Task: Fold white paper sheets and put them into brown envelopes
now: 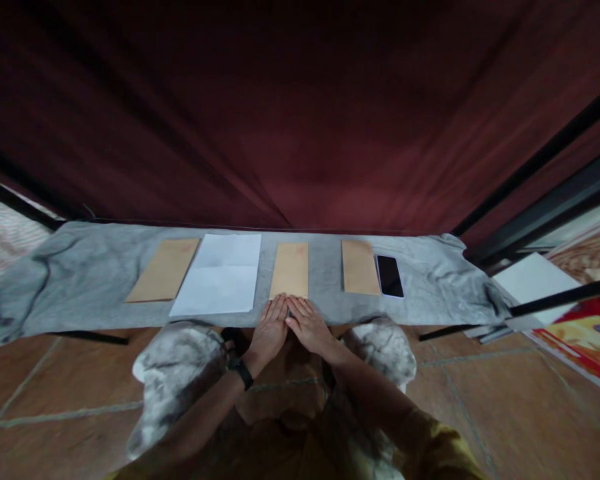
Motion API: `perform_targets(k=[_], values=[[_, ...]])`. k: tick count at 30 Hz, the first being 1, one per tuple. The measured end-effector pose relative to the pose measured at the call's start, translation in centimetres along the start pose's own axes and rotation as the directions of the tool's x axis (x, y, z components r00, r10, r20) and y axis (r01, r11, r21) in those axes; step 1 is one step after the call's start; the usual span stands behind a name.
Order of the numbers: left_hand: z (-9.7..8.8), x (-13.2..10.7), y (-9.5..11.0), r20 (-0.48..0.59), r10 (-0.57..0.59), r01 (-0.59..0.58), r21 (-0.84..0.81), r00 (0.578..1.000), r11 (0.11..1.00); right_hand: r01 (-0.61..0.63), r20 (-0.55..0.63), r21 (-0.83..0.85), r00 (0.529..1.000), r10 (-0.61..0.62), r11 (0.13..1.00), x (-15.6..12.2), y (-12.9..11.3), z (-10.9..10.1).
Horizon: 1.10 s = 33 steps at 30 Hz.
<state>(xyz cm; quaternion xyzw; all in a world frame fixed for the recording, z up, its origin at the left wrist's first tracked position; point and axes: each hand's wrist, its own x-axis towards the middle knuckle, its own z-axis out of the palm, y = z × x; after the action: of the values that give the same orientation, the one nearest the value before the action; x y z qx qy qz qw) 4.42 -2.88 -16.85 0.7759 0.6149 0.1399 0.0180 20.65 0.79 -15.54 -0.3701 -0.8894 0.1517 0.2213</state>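
Note:
A tan paper envelope [291,267] lies lengthwise at the middle of the grey cloth-covered table. My left hand [273,324] rests flat on its near end, fingers stretched forward. Beside it, my right hand [307,323] lies flat on the same end, and the two hands touch or nearly touch at the thumbs. The envelope's near edge is hidden beneath the fingers. To the left are creased white paper sheets [221,283] and another tan envelope [166,270]. On the right lies a third tan envelope [360,267], with a dark-screened phone [390,276] close against it.
The grey cloth [433,280] is wrinkled toward both table ends. A dark red curtain [300,147] hangs behind the table, between black metal bars [545,157]. At right, a white board [535,287] and a red and yellow box [587,337] stand near the tiled floor.

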Motion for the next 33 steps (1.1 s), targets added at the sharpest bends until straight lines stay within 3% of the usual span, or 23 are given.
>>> perform_targets(k=[7,17,24,33], values=[[-0.7,-0.1,0.7,-0.011,-0.059,0.058,-0.021,0.998,0.998,-0.063,-0.026,-0.1,0.998,0.061,0.993,-0.8,0.6,0.8],[-2.4,0.4,0.6,-0.038,-0.262,0.254,-0.14,0.964,0.957,-0.148,-0.053,-0.138,0.989,0.142,0.979,-1.0,0.9,1.0],[-3.5,3.6,-0.1,0.019,-0.456,0.442,-0.291,0.89,0.849,-0.177,-0.055,-0.135,0.984,0.171,0.975,-0.7,0.8,1.3],[-3.1,6.4,-1.9,0.112,-0.667,0.641,-0.429,0.737,0.636,-0.177,-0.079,-0.134,0.983,0.167,0.975,-0.4,0.8,1.5]])
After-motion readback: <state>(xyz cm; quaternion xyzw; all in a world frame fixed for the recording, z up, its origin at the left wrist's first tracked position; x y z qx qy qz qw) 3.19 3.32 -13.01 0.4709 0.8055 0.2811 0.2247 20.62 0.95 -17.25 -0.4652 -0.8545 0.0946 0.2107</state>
